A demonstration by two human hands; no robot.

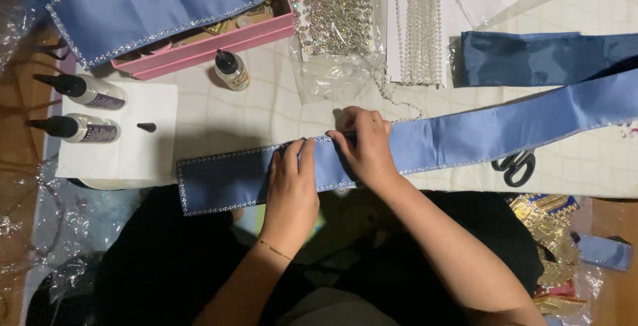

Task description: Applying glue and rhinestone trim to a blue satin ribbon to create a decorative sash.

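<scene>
Head-cam view, looking down at a white table (266, 110). A long periwinkle-blue satin sash (465, 130) w/ rhinestone trim lies across it; its long axis runs left to right, rising slightly toward the right. Left hand (291, 190) lies flat on the sash near its left end, fingers together and pointing away from the body, pressing the cloth down. Right hand (364, 145) sits just beside it, to the right, fingers curled and pinched on the sash's far edge, where a loose rhinestone chain (399, 103) meets it. Both hands touch the sash. Scissors (513, 165) lie partly under the sash to the right; three glue bottles (80, 110) sit well apart on the left.
</scene>
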